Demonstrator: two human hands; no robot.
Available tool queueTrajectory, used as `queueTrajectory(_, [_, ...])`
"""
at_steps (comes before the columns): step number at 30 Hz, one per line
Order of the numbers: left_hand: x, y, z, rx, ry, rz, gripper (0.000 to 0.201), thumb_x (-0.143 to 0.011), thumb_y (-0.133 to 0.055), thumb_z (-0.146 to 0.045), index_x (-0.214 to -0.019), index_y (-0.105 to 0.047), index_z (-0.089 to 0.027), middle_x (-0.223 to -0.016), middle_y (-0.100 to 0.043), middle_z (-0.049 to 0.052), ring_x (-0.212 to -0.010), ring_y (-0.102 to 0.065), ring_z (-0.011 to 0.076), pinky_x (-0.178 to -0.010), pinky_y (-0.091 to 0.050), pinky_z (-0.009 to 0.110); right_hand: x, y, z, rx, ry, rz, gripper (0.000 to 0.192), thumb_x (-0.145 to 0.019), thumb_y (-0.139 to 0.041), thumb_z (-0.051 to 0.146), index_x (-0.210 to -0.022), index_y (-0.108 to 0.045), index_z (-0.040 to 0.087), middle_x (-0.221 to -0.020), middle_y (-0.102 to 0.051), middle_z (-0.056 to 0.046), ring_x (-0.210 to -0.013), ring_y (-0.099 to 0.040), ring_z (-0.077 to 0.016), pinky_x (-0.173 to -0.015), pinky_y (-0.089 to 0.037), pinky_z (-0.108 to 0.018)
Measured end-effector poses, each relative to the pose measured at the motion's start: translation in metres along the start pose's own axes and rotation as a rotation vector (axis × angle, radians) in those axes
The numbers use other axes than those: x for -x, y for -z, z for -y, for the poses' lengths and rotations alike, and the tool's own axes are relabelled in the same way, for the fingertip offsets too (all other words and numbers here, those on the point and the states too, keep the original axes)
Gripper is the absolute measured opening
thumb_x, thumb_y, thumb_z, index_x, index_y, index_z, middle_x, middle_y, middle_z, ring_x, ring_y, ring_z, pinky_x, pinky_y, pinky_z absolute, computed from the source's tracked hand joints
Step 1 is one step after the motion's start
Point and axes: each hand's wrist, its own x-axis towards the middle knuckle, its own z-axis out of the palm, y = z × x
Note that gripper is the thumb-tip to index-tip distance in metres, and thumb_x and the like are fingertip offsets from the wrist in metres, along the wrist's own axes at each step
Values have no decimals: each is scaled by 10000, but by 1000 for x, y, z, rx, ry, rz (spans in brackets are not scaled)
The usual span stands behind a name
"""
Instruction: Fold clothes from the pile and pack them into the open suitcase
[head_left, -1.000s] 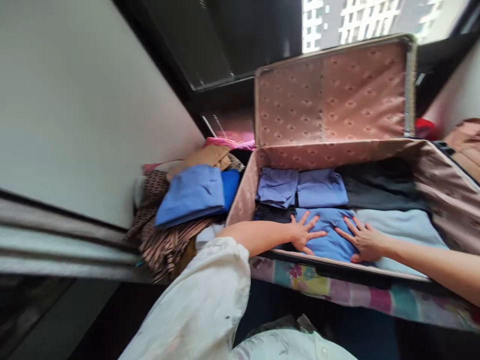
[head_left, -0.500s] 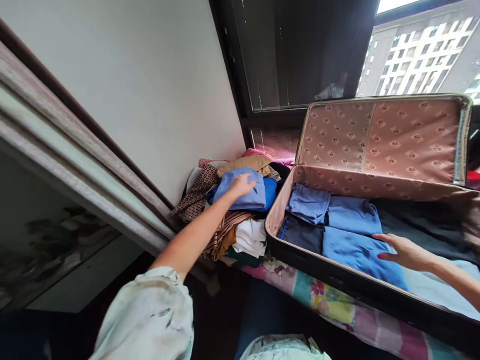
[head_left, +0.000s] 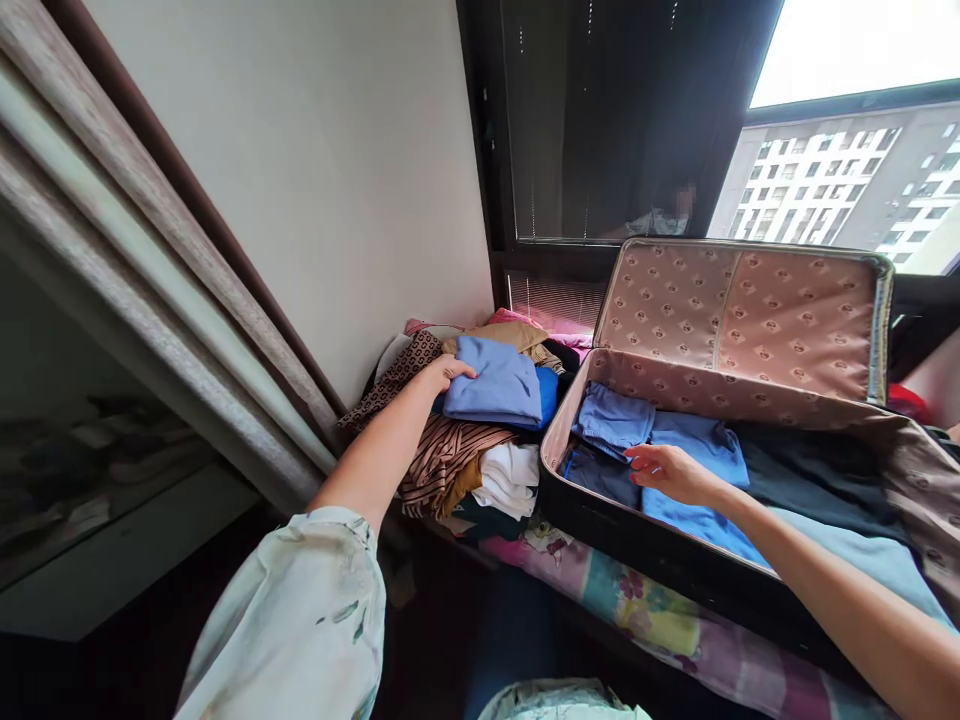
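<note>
On the heap of clothes beside the suitcase lies a folded periwinkle-blue garment [head_left: 496, 382]. My left hand [head_left: 452, 370] grips its left edge, thumb on top and the other fingers hidden beneath. A brighter blue garment [head_left: 549, 392] shows under its right side. Over the left part of the open suitcase [head_left: 592, 525] hovers my right hand [head_left: 671, 472], fingers apart and holding nothing. Below and around that hand are folded blue clothes [head_left: 613, 412], a dark navy piece [head_left: 600, 472] and a black garment [head_left: 814, 475].
White folded cloth [head_left: 507, 478] and a striped garment [head_left: 450, 450] sit at the heap's front. The suitcase lid [head_left: 739, 315] stands raised against the window side. A pale wall [head_left: 360, 200] and a curtain [head_left: 187, 270] border the left. Patterned bedding [head_left: 600, 590] lies beneath the suitcase.
My left hand has gone from resting on top of the folded garment to gripping its left edge. My right hand has moved left across the suitcase. The view has shifted slightly.
</note>
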Motion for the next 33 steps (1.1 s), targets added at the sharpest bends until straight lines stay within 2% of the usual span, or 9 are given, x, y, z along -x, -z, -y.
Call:
queueTrajectory(3, [5, 0, -14, 79, -44, 122, 531, -574, -904, -76, -1076, -739, -139, -942, -802, 108, -951, -782, 327, -860, -655, 471, -4, 3, -1, -66, -4, 2, 498, -823, -725, 458, -1249, -751, 201, -1033, -814, -99, -910, -775, -257, -821, -622, -364])
queueTrajectory(7, [20, -1, -41, 142, -217, 329, 646, -555, -924, -144, -1164, -710, -120, -1017, -796, 120, -1097, -743, 384, -964, -615, 513, -11, 11, 3, -224, -8, -71, 634, -767, -800, 581, -1268, -727, 200, -1013, -804, -104, -875, -766, -259, -799, -631, -385])
queueTrajectory(12, [48, -11, -83, 114, -421, 622, 730, -479, -957, -161, -1168, -721, -118, -1040, -804, 123, -1108, -735, 414, -955, -615, 516, -22, 50, 24, -425, 13, -306, 1018, -689, -832, 716, -1530, -536, 224, -1350, -691, -181, -1167, -717, -297, -992, -602, -434])
queueTrajectory(15, [64, -36, -107, 52, -484, 765, 751, -514, -980, -207, -1213, -718, -124, -1035, -810, 111, -1091, -751, 393, -954, -617, 494, -26, 91, 37, -530, 83, -433, 1261, -659, -867, 708, -1693, -254, 324, -1564, -542, -169, -1445, -537, -312, -1142, -500, -491])
queueTrajectory(17, [72, -63, -119, 13, -529, 857, 772, -516, -996, -231, -1231, -719, -137, -1041, -814, 96, -1086, -757, 372, -957, -617, 471, -23, 113, 42, -609, 136, -404, 1360, -643, -895, 676, -1718, -119, 376, -1596, -519, -141, -1487, -492, -312, -1149, -487, -514])
queueTrajectory(20, [73, -112, -124, -28, -588, 995, 818, -470, -1011, -221, -1231, -719, -145, -1048, -814, 80, -1092, -757, 348, -975, -611, 451, -9, 124, 38, -698, 148, -218, 1313, -597, -950, 580, -1695, -259, 371, -1486, -631, -111, -1355, -612, -332, -1086, -547, -507])
queueTrajectory(24, [57, -170, -117, -115, -574, 1142, 803, -442, -974, -172, -1204, -721, -164, -1069, -807, 50, -1051, -759, 298, -953, -612, 410, 13, 100, 15, -759, -8, -87, 966, -499, -1008, 428, -1385, -674, 237, -1229, -766, -91, -1138, -718, -335, -999, -603, -468])
queueTrajectory(29, [13, -219, -106, -391, -447, 1230, 729, -505, -870, -144, -1213, -703, -202, -1073, -790, 20, -1016, -751, 271, -891, -616, 377, 15, 53, -14, -949, -260, -185, 723, -516, -1001, 347, -1168, -713, 231, -1066, -790, -59, -946, -751, -265, -893, -634, -404])
queueTrajectory(33, [-14, -269, -65, -958, -478, 1079, 659, -512, -837, -123, -1157, -732, -211, -1081, -788, 17, -1078, -723, 275, -939, -595, 339, 3, -3, -37, -999, -492, -76, 575, -548, -968, 327, -1037, -685, 223, -994, -781, -71, -917, -737, -245, -821, -632, -361])
